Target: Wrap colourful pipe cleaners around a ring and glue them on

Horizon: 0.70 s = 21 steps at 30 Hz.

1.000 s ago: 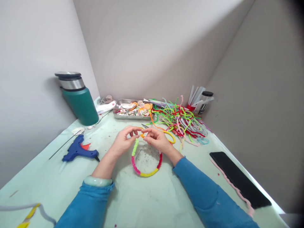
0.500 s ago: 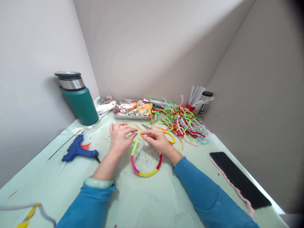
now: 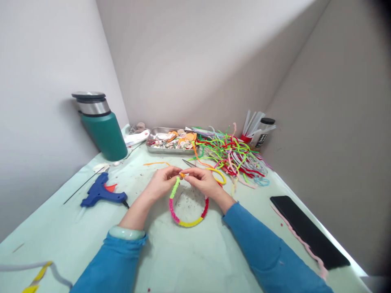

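Note:
A ring wound with fuzzy pipe cleaner (image 3: 191, 224) in lime, pink, yellow and red sections rises from the table, its lower curve nearest me. At its far side, the fingertips of my left hand (image 3: 161, 182) are closed at the lime end. My right hand (image 3: 204, 181) pinches a small orange pipe-cleaner piece (image 3: 182, 175) at the top of the ring. Both sets of fingertips almost meet there, and they hide part of the join. A loose orange strand (image 3: 157, 163) lies on the table beyond my left hand.
Scissors with yellow handles (image 3: 222, 177) lie just beyond my right hand. Behind are a metal tray (image 3: 171, 151) of small pieces and a pipe-cleaner heap (image 3: 232, 154). A blue glue gun (image 3: 102, 193) and green bottle (image 3: 105, 136) are left; a black phone-like slab (image 3: 308, 232) is right.
My left hand has gone from spread fingers to a pinch, moving right to the ring's lime end. The orange strand by its fingers now lies loose on the table. My right hand has barely moved.

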Each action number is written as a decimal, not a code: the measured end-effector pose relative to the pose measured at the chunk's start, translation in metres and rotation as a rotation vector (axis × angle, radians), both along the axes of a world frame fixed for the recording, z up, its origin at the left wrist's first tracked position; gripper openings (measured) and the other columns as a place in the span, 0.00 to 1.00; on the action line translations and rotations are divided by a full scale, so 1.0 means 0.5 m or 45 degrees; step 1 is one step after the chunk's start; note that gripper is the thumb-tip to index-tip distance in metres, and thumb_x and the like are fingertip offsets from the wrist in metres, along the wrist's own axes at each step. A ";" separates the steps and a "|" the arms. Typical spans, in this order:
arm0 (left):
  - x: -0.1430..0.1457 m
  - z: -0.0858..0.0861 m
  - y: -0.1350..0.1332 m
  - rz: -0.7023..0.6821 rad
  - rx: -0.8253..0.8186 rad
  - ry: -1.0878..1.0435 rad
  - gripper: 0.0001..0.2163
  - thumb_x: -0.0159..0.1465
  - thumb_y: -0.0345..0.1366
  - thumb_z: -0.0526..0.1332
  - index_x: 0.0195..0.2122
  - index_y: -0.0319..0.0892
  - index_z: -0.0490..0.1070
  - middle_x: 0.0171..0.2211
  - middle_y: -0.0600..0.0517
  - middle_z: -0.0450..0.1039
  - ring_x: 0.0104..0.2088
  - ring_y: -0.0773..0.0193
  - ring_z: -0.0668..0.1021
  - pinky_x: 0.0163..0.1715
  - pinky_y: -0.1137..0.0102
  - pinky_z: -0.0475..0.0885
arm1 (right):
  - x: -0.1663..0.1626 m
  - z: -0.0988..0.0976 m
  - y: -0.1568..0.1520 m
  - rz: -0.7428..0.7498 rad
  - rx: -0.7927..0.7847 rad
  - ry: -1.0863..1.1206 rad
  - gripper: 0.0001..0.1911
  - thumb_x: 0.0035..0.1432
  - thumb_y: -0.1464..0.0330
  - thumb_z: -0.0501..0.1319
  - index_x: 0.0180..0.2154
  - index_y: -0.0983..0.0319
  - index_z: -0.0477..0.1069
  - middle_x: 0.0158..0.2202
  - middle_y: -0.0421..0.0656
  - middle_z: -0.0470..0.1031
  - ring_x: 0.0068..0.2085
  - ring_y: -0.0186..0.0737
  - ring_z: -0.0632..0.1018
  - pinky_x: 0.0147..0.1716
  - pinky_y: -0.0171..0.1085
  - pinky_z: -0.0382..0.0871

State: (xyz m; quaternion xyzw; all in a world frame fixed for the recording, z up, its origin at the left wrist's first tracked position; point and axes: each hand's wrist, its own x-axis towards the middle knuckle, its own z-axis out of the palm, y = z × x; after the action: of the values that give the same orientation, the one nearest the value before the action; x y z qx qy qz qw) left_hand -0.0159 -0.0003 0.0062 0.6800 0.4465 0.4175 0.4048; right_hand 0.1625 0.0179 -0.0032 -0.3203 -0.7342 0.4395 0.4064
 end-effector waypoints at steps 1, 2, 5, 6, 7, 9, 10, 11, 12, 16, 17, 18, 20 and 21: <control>0.000 0.002 -0.001 0.029 -0.025 0.010 0.11 0.54 0.35 0.57 0.37 0.38 0.72 0.31 0.50 0.75 0.29 0.64 0.74 0.32 0.70 0.69 | 0.000 0.000 0.000 -0.006 -0.004 0.006 0.15 0.54 0.63 0.58 0.41 0.63 0.73 0.20 0.36 0.63 0.21 0.27 0.59 0.19 0.29 0.53; 0.000 0.005 -0.002 0.058 -0.046 0.024 0.10 0.53 0.36 0.58 0.34 0.38 0.72 0.28 0.51 0.74 0.28 0.65 0.74 0.30 0.71 0.68 | 0.000 0.000 0.000 -0.006 -0.008 0.011 0.15 0.54 0.63 0.58 0.42 0.63 0.73 0.20 0.36 0.62 0.21 0.27 0.59 0.19 0.29 0.52; 0.000 0.017 -0.008 0.105 -0.112 0.014 0.08 0.52 0.38 0.60 0.29 0.38 0.70 0.24 0.54 0.71 0.24 0.68 0.70 0.25 0.74 0.65 | 0.001 0.001 -0.001 -0.004 -0.012 0.019 0.15 0.54 0.63 0.59 0.41 0.64 0.73 0.19 0.35 0.60 0.21 0.27 0.58 0.19 0.29 0.51; 0.001 0.021 -0.010 0.103 -0.137 -0.006 0.09 0.52 0.39 0.60 0.28 0.38 0.70 0.23 0.55 0.69 0.23 0.69 0.69 0.24 0.74 0.64 | 0.001 0.001 -0.001 -0.004 -0.012 0.021 0.15 0.54 0.63 0.59 0.41 0.64 0.73 0.19 0.35 0.60 0.20 0.27 0.58 0.18 0.29 0.50; 0.001 0.024 -0.012 0.096 -0.159 -0.025 0.09 0.52 0.40 0.60 0.28 0.38 0.69 0.22 0.55 0.68 0.22 0.70 0.68 0.24 0.75 0.63 | 0.001 0.001 -0.001 -0.005 -0.012 0.023 0.15 0.54 0.63 0.59 0.41 0.64 0.73 0.19 0.35 0.59 0.20 0.27 0.57 0.18 0.29 0.50; 0.001 0.030 -0.015 0.082 -0.184 -0.042 0.10 0.54 0.42 0.59 0.27 0.38 0.68 0.20 0.56 0.65 0.21 0.71 0.66 0.23 0.75 0.62 | 0.001 0.001 0.000 -0.014 -0.009 0.020 0.15 0.53 0.63 0.59 0.41 0.64 0.73 0.19 0.35 0.59 0.20 0.27 0.57 0.18 0.29 0.49; 0.001 0.031 -0.015 0.078 -0.188 -0.040 0.11 0.54 0.43 0.58 0.26 0.38 0.68 0.20 0.56 0.65 0.21 0.71 0.66 0.23 0.75 0.61 | 0.001 0.001 0.000 -0.023 -0.004 0.015 0.15 0.53 0.63 0.59 0.41 0.64 0.73 0.19 0.35 0.60 0.20 0.27 0.57 0.18 0.29 0.50; 0.000 0.031 -0.016 0.075 -0.188 -0.038 0.12 0.55 0.43 0.57 0.25 0.38 0.68 0.19 0.56 0.64 0.21 0.71 0.65 0.23 0.75 0.61 | 0.001 0.001 0.000 -0.031 0.003 0.006 0.15 0.53 0.63 0.59 0.40 0.64 0.73 0.19 0.35 0.60 0.20 0.27 0.57 0.18 0.29 0.50; 0.000 0.031 -0.016 0.075 -0.187 -0.041 0.13 0.56 0.44 0.57 0.25 0.38 0.67 0.19 0.57 0.63 0.21 0.71 0.65 0.23 0.75 0.61 | 0.001 0.001 0.000 -0.038 0.010 -0.003 0.15 0.53 0.63 0.59 0.40 0.64 0.73 0.20 0.36 0.61 0.20 0.27 0.57 0.18 0.29 0.50; -0.001 0.033 -0.017 0.060 -0.211 -0.097 0.11 0.53 0.43 0.59 0.26 0.38 0.68 0.21 0.57 0.62 0.22 0.72 0.65 0.23 0.75 0.61 | 0.001 0.003 -0.002 -0.055 0.039 -0.032 0.15 0.53 0.63 0.59 0.40 0.64 0.74 0.20 0.36 0.62 0.21 0.27 0.58 0.19 0.29 0.51; -0.001 0.035 -0.018 0.058 -0.223 -0.112 0.11 0.53 0.42 0.60 0.27 0.38 0.68 0.21 0.57 0.63 0.22 0.71 0.65 0.23 0.75 0.61 | 0.001 0.003 -0.002 -0.057 0.043 -0.040 0.15 0.53 0.63 0.59 0.40 0.64 0.74 0.20 0.36 0.62 0.21 0.28 0.58 0.19 0.29 0.51; 0.000 0.038 -0.019 0.060 -0.237 -0.121 0.11 0.52 0.42 0.60 0.27 0.38 0.69 0.21 0.56 0.63 0.22 0.71 0.65 0.23 0.75 0.61 | 0.001 0.003 -0.002 -0.059 0.045 -0.048 0.15 0.53 0.63 0.59 0.40 0.63 0.74 0.20 0.36 0.62 0.21 0.28 0.58 0.19 0.29 0.51; 0.001 0.042 -0.021 0.074 -0.264 -0.133 0.10 0.51 0.41 0.60 0.26 0.39 0.69 0.20 0.57 0.62 0.22 0.71 0.65 0.23 0.75 0.61 | 0.001 0.002 -0.002 -0.058 0.051 -0.060 0.15 0.54 0.62 0.59 0.41 0.63 0.74 0.20 0.36 0.62 0.21 0.28 0.58 0.19 0.29 0.51; 0.002 0.044 -0.021 0.084 -0.277 -0.139 0.09 0.51 0.41 0.60 0.25 0.39 0.69 0.19 0.57 0.62 0.21 0.71 0.65 0.23 0.75 0.61 | 0.000 0.002 -0.002 -0.060 0.057 -0.062 0.15 0.54 0.62 0.59 0.41 0.63 0.74 0.20 0.36 0.62 0.21 0.28 0.58 0.19 0.29 0.51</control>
State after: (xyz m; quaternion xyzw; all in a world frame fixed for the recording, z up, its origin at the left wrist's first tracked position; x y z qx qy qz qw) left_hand -0.0149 -0.0109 0.0281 0.5932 0.4888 0.4161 0.4859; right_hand 0.1627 0.0169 -0.0023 -0.3392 -0.7458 0.4053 0.4056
